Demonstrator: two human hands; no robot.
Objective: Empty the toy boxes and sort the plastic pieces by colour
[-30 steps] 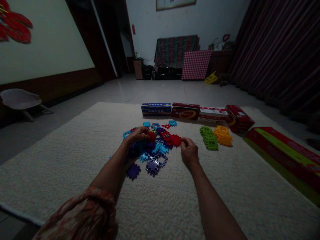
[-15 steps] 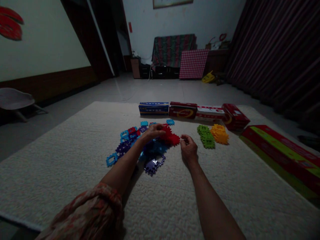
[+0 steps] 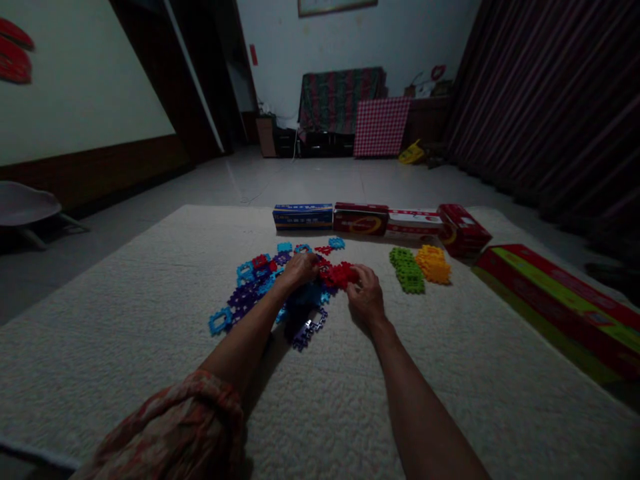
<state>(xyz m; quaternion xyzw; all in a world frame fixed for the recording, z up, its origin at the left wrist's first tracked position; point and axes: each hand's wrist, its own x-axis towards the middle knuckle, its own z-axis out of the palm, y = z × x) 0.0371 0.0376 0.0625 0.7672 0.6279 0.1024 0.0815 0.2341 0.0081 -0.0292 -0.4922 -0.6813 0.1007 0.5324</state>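
Red interlocking plastic pieces (image 3: 342, 274) are between my two hands, over the right side of a mixed pile. My right hand (image 3: 367, 295) curls its fingers round their right end. At their left end, my left hand (image 3: 300, 269) is closed on red pieces; its fingertips are partly hidden. Beneath and left of it lie dark purple pieces (image 3: 243, 297) and light blue pieces (image 3: 220, 321), partly covered by my left forearm. One shiny purple piece (image 3: 304, 337) lies nearest me. Green pieces (image 3: 407, 272) and yellow-orange pieces (image 3: 433, 265) form separate groups to the right.
A cream quilted mat (image 3: 165, 300) lies under everything. Along its far side stand a blue box (image 3: 303, 218), a dark red box (image 3: 361, 219), a white-and-red box (image 3: 413, 224) and another red box (image 3: 463, 230). A long red-and-green box (image 3: 560, 307) borders the right.
My right hand has moved in from the side and now touches the red pieces. My left hand has lowered slightly with its red pieces. The view has shifted a little.
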